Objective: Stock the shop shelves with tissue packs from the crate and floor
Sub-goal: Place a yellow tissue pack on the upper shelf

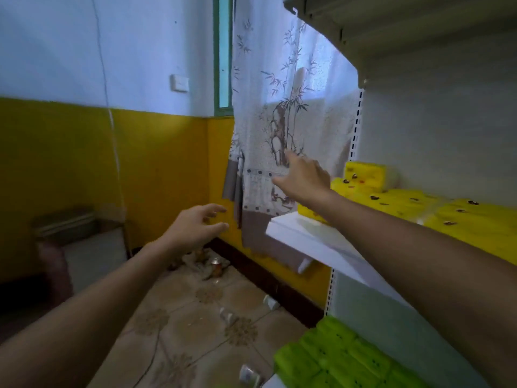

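Yellow tissue packs [397, 200] lie in a row on the white middle shelf [316, 242] at the right, one more pack stacked at the back. Green tissue packs [341, 357] fill the shelf below. My right hand [303, 177] hovers over the shelf's left end, fingers spread, holding nothing, just left of the yellow packs. My left hand [195, 225] reaches forward in the air left of the shelf, fingers loosely spread and empty. No crate is in view.
A printed curtain [274, 113] hangs behind the shelf's left end, below a green window frame. An upper shelf [363, 29] juts out overhead. Small litter and cans [215, 268] lie on the tiled floor by the yellow wall. A dark stool [64, 225] stands at left.
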Available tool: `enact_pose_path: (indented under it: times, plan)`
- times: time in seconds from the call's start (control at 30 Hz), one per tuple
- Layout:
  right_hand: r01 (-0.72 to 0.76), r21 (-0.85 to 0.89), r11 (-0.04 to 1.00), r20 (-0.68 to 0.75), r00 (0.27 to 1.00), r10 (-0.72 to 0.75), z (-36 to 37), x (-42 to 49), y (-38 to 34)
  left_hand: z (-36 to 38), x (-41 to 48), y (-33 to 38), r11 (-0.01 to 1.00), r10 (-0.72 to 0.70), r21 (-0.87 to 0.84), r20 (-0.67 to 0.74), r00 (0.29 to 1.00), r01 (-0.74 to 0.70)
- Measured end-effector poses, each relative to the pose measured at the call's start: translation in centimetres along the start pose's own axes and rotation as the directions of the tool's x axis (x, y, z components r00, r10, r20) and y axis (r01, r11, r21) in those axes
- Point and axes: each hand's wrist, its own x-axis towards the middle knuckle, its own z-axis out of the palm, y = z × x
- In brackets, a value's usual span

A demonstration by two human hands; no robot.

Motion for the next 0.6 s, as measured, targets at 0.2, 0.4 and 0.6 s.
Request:
enact_pose_path:
  times: [0.2, 0.4, 0.6]
  plan:
    - [0.182, 0.249, 0.951, 0.142, 0.965, -0.222, 7.2, -7.7, -9.3, -2.8, -14.3, -8.3, 0.969, -0.227, 0.074, -0.105, 0.968, 0.235]
    - [0.178, 0.394, 0.902, 0.355, 0.876, -0.327, 17.7, -22.4, -15.4, -0.9, -32.1, -15.9, 0.831, -0.553, -0.011, -0.108, 0.826, 0.556]
    - [0.115, 0.433, 0.894, 0.628, 0.673, -0.391, 26.6, -38.4, -16.7, 5.3, -48.1, -20.3, 0.549, -0.834, -0.117, -0.007, 0.552, 0.828]
